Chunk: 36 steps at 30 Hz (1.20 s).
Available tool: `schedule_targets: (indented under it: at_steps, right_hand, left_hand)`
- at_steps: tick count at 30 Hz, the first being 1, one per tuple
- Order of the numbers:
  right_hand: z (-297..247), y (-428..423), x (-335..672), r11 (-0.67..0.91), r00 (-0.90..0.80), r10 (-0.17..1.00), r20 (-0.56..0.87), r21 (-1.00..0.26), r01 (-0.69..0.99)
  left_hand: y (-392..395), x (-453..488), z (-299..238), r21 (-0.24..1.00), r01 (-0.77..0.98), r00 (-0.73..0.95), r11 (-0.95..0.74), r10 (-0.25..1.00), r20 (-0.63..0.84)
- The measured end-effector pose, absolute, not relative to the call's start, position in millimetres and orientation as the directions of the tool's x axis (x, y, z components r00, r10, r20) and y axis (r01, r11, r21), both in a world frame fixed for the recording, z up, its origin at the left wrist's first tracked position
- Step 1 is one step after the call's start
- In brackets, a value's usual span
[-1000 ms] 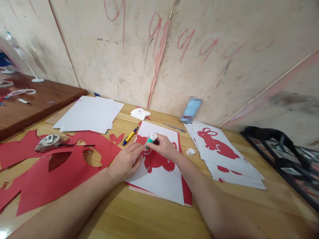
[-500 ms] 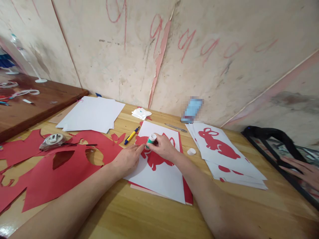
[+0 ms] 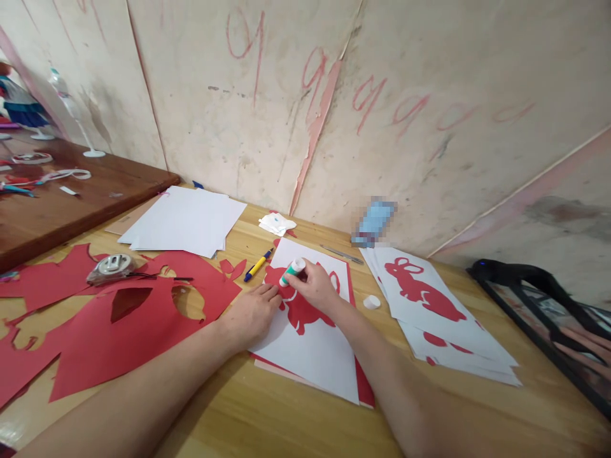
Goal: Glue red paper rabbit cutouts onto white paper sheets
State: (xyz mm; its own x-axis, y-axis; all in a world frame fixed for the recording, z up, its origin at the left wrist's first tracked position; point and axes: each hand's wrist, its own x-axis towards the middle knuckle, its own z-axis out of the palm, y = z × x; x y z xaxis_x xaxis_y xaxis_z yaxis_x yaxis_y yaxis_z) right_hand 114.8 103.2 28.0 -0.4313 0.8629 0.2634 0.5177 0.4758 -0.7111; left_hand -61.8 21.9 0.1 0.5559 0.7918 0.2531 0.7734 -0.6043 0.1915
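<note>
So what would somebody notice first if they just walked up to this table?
Probably the red paper rabbit on the white sheet in the middle, where the right hand presses a glue stick and the left hand holds the paper. Big red paper scraps cover the table's left side.

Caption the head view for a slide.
Right hand presses a green-and-white glue stick to a red paper rabbit cut-out; left hand steadies it.

The right hand (image 3: 315, 287) is gripping a glue stick (image 3: 292, 272), tilted, its tip meeting a red rabbit cutout (image 3: 305, 308) on white paper (image 3: 315, 356); the left hand (image 3: 252, 312) is pressing flat just beside it.
</note>
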Motion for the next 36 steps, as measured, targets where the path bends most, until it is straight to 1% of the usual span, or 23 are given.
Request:
schedule_targets:
  at_steps: [3, 7, 9, 12, 16, 19, 22, 26, 29, 32, 36]
  right_hand:
    - [24, 104, 111, 0.502, -0.445, 0.856, 0.263, -0.627, 0.595]
    - [26, 109, 114, 0.467, -0.392, 0.884, 0.255, -0.536, 0.704]
    - [26, 112, 117, 0.448, -0.363, 0.894, 0.263, -0.510, 0.735]
    - [24, 115, 122, 0.447, -0.338, 0.894, 0.296, -0.516, 0.731]
    - [27, 113, 126, 0.460, -0.312, 0.887, 0.341, -0.591, 0.662]
    - [37, 107, 126, 0.475, -0.355, 0.879, 0.317, -0.634, 0.611]
    - [47, 105, 119, 0.478, -0.392, 0.874, 0.286, -0.644, 0.597]
    - [52, 111, 101, 0.504, -0.438, 0.855, 0.276, -0.636, 0.584]
    - [46, 116, 87, 0.488, -0.439, 0.865, 0.244, -0.618, 0.616]
    - [38, 117, 76, 0.468, -0.438, 0.876, 0.199, -0.565, 0.679]
    - [37, 115, 71, 0.472, -0.452, 0.876, 0.169, -0.495, 0.729]
  left_hand:
    - [22, -60, 3, 0.175, 0.783, 0.560, -0.597, 0.799, 0.219]
    - [22, -59, 5, 0.183, 0.785, 0.560, -0.592, 0.804, 0.199]
    - [21, -59, 5, 0.185, 0.787, 0.555, -0.588, 0.807, 0.201]
    - [21, -60, 4, 0.194, 0.784, 0.557, -0.589, 0.806, 0.199]
    - [20, -61, 4, 0.203, 0.773, 0.564, -0.601, 0.798, 0.211]
    - [20, -62, 3, 0.201, 0.768, 0.565, -0.608, 0.791, 0.233]
    - [20, -62, 1, 0.201, 0.761, 0.572, -0.617, 0.784, 0.242]
    - [21, -60, 0, 0.184, 0.759, 0.583, -0.624, 0.778, 0.235]
    - [20, -59, 0, 0.168, 0.762, 0.589, -0.625, 0.778, 0.220]
    - [20, -59, -1, 0.173, 0.760, 0.584, -0.627, 0.775, 0.242]
    - [22, -59, -4, 0.212, 0.752, 0.576, -0.624, 0.778, 0.250]
